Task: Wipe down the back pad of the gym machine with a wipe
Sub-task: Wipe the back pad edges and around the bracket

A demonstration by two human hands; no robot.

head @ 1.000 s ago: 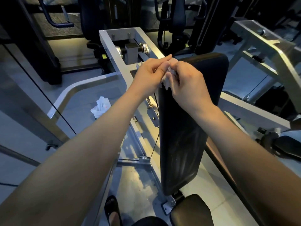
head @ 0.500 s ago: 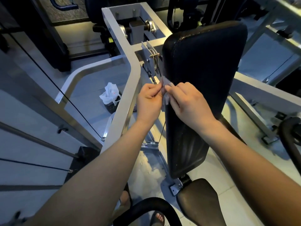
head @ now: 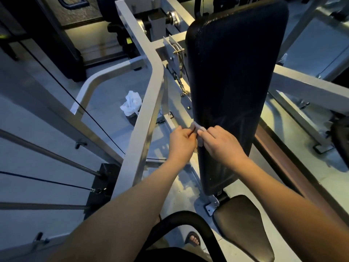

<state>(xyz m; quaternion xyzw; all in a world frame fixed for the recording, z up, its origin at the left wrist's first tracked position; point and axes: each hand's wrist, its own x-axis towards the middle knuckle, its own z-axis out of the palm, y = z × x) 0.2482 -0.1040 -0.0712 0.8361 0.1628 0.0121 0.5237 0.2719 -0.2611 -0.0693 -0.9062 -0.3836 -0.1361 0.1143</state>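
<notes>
The pale metal frame (head: 151,103) of the machine fills most of my view: square-section tubing with a dull brushed sheen, bent in a rounded corner at my left and bolted to flat plates. Against it stands the back pad (head: 232,82), a tall, narrow black slab with rounded corners, upright and tilted a little away from me, its vinyl skin glossy and streaked with faint pale smears low down. Below it sits the seat pad (head: 243,227), a smooth black cushion that tapers toward me. My left hand (head: 181,142) and right hand (head: 221,144) meet at the pad's left edge, a little below its middle, both with fingers curled. On the floor beyond the frame lies a crumpled white plastic bag (head: 132,104), soft and puckered. Smallest is the wipe (head: 198,129), a small bunched, whitish wad pinched between the fingertips of both hands and pressed against that left edge of the pad.
</notes>
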